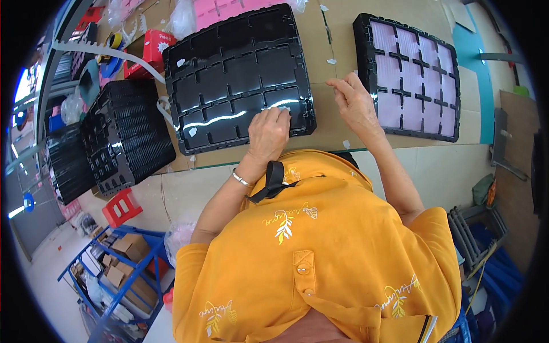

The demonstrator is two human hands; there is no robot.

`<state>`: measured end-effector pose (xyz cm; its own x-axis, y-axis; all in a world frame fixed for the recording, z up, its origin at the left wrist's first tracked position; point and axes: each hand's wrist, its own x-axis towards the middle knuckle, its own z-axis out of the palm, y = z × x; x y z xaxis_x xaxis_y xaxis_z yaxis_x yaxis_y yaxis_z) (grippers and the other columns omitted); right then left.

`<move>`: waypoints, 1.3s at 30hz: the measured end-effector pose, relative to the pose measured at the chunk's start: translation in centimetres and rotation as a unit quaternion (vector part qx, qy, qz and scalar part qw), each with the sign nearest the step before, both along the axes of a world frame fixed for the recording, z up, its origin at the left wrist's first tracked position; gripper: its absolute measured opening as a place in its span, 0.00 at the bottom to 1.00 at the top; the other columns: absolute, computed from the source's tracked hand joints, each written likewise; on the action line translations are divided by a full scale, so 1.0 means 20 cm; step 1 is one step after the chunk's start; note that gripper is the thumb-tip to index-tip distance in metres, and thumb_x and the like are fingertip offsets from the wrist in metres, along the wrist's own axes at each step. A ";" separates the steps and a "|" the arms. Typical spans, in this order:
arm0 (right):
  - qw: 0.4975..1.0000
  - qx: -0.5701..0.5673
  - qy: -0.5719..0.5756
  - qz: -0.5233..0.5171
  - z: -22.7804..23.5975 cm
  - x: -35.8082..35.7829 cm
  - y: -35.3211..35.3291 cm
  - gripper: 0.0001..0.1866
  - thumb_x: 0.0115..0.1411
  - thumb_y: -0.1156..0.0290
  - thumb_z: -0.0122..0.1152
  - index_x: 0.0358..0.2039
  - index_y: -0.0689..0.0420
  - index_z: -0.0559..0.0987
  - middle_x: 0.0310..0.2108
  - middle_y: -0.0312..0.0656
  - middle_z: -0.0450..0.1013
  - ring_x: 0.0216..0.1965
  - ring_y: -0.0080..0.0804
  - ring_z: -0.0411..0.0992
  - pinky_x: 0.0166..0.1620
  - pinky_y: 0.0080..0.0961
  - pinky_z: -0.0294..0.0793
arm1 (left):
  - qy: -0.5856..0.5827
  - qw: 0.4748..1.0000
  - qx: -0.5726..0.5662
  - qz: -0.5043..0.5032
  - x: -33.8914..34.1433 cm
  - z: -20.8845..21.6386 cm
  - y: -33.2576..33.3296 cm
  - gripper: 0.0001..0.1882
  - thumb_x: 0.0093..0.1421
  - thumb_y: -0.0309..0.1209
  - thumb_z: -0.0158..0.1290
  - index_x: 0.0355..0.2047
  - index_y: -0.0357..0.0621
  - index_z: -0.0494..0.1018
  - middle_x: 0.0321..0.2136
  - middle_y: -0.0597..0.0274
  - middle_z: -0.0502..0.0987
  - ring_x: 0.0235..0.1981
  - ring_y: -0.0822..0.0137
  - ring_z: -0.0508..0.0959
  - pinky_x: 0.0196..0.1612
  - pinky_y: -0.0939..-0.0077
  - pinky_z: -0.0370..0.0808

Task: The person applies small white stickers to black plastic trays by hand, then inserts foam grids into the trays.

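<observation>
A large black plastic tray (243, 74) with moulded compartments lies in front of me, tilted slightly. My left hand (269, 131) rests on its near edge with the fingers curled in. A scrap of white shows by those fingertips, but what they grip is hidden. Over the cardboard between two trays, my right hand (357, 106) is raised with thumb and index finger pinched. Anything in that pinch is too small to name. To its right stands a second black tray (366, 63), its compartments showing pale pink sheets (414, 74).
Stacked black trays (128, 134) stand at the left, near a red box (157, 48) and tape rolls (111, 57). White scraps (331, 61) dot the cardboard-covered table (337, 34). A blue metal cart (128, 280) holding cardboard boxes is on the floor at lower left.
</observation>
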<state>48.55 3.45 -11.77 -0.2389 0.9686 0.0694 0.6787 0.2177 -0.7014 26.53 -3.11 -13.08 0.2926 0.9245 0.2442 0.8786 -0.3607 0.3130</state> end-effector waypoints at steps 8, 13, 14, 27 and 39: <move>0.997 0.015 0.012 0.076 -0.01 -0.04 0.04 0.10 0.58 0.77 0.55 0.40 0.56 0.80 0.35 0.44 0.68 0.35 0.47 0.73 0.39 0.39 0.75 | 0.044 0.994 -0.034 0.097 0.12 0.01 0.04 0.05 0.52 0.25 0.55 0.20 0.40 0.74 0.21 0.57 0.73 0.26 0.58 0.78 0.31 0.67 0.77; 0.997 0.023 0.033 0.069 -0.04 -0.03 0.01 0.10 0.58 0.77 0.55 0.40 0.56 0.81 0.35 0.44 0.68 0.35 0.47 0.73 0.39 0.39 0.75 | 0.072 0.989 -0.040 0.121 0.11 0.00 0.05 0.04 0.53 0.27 0.56 0.25 0.41 0.77 0.23 0.58 0.76 0.25 0.58 0.79 0.28 0.65 0.77; 0.997 0.023 0.032 0.064 -0.04 -0.03 0.00 0.10 0.58 0.77 0.55 0.40 0.57 0.81 0.34 0.44 0.68 0.34 0.47 0.73 0.39 0.39 0.75 | 0.073 0.990 -0.042 0.116 0.10 0.01 0.05 0.04 0.53 0.27 0.56 0.25 0.41 0.77 0.23 0.58 0.76 0.25 0.58 0.79 0.28 0.65 0.77; 0.999 -0.001 0.002 0.050 -0.05 -0.01 -0.02 0.10 0.59 0.77 0.54 0.40 0.56 0.81 0.34 0.45 0.68 0.35 0.46 0.74 0.39 0.39 0.75 | 0.003 0.987 -0.084 0.134 0.09 0.02 0.05 0.07 0.56 0.31 0.57 0.28 0.41 0.75 0.28 0.55 0.77 0.28 0.54 0.79 0.30 0.64 0.76; 0.998 0.006 0.000 0.061 -0.06 -0.02 -0.01 0.10 0.59 0.77 0.55 0.40 0.57 0.81 0.34 0.44 0.69 0.35 0.47 0.74 0.40 0.39 0.75 | 0.034 0.986 -0.075 0.143 0.12 0.02 0.04 0.07 0.56 0.31 0.57 0.27 0.40 0.74 0.27 0.53 0.76 0.27 0.54 0.79 0.29 0.64 0.76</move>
